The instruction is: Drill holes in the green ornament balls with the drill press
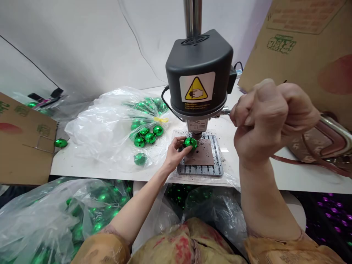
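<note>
Just right of frame centre, green ball point(190, 143) sits under the drill press point(200, 55), over the base plate point(217, 157); can't tell if the chuck point(197, 136) touches it. Left hand point(175, 153) pinches it, thumb and fingers. Right hand point(271, 115), right of frame: fist closed on the lever point(226, 111). Clear bag point(90, 124) with more green balls point(150, 138), left of centre. Cardboard box point(302, 47) upper right.

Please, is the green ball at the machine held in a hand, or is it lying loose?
Held: the left hand has its thumb and fingers on the green ball, below the black machine.
</note>
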`<state>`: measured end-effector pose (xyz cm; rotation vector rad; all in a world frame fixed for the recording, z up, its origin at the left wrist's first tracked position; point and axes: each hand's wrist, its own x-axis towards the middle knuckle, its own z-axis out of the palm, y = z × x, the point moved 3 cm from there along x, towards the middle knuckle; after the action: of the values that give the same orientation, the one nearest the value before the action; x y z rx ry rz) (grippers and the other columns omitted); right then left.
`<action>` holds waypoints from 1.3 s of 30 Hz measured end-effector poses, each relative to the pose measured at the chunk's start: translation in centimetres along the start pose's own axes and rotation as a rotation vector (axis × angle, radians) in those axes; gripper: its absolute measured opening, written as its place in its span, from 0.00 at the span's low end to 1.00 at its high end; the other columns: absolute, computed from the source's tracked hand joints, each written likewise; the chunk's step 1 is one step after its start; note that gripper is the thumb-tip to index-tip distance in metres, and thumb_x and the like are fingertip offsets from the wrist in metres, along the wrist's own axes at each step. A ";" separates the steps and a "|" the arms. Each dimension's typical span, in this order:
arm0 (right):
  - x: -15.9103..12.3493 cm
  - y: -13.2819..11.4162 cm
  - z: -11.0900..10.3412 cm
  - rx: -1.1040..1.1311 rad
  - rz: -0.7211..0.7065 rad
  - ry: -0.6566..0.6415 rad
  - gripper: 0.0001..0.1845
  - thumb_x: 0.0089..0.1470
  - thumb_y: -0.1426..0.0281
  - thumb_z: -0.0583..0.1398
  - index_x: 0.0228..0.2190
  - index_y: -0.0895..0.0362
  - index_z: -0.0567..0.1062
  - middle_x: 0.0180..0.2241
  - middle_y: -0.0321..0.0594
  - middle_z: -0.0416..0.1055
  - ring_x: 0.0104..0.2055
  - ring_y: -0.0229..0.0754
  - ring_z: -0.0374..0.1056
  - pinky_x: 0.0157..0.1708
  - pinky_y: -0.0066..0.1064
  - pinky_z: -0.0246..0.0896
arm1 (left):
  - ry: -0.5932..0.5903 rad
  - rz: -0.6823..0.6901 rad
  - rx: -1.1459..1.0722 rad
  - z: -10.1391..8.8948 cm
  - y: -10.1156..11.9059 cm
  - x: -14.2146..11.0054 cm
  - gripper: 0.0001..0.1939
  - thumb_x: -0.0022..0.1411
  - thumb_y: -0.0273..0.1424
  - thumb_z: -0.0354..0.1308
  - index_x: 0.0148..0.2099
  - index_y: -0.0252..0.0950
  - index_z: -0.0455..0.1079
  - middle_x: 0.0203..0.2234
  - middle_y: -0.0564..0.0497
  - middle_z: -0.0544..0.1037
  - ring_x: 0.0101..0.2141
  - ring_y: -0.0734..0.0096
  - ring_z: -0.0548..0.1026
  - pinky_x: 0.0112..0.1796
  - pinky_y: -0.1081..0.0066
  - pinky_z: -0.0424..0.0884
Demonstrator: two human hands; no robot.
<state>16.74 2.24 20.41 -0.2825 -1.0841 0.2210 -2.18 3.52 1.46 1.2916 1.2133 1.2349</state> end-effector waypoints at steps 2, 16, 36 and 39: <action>0.0 0.0 0.0 -0.028 0.008 -0.001 0.28 0.55 0.69 0.60 0.16 0.57 0.47 0.12 0.29 0.47 0.15 0.28 0.46 0.16 0.31 0.42 | -0.010 0.031 0.070 0.3 -0.1 0.0 0.24 0.52 0.39 0.71 0.49 0.38 0.70 0.42 0.47 0.79 0.45 0.64 0.76 0.49 0.62 0.69; -0.1 0.0 0.0 -0.043 -0.011 0.003 0.28 0.55 0.68 0.60 0.17 0.58 0.46 0.12 0.29 0.45 0.14 0.28 0.45 0.16 0.31 0.43 | -0.010 0.137 0.198 1.3 -0.9 -0.2 0.26 0.48 0.37 0.73 0.50 0.40 0.72 0.48 0.47 0.77 0.52 0.57 0.73 0.57 0.56 0.65; -0.9 -0.3 -0.6 -0.055 -0.022 -0.048 0.28 0.57 0.69 0.58 0.17 0.59 0.45 0.14 0.31 0.45 0.16 0.27 0.45 0.19 0.29 0.39 | -0.138 0.180 0.071 2.3 -1.7 -0.6 0.27 0.50 0.36 0.72 0.51 0.40 0.68 0.53 0.44 0.74 0.57 0.55 0.71 0.60 0.53 0.65; -1.6 -0.4 -1.2 -0.122 0.092 -0.071 0.28 0.57 0.67 0.57 0.16 0.59 0.45 0.14 0.31 0.44 0.17 0.27 0.44 0.19 0.30 0.39 | -0.152 0.191 0.081 2.3 -1.7 -0.7 0.27 0.52 0.37 0.72 0.52 0.40 0.68 0.53 0.44 0.74 0.57 0.55 0.71 0.60 0.52 0.64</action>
<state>17.09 1.20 18.71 -0.4372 -1.1578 0.2486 0.06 2.97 -0.42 1.5614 1.0594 1.2067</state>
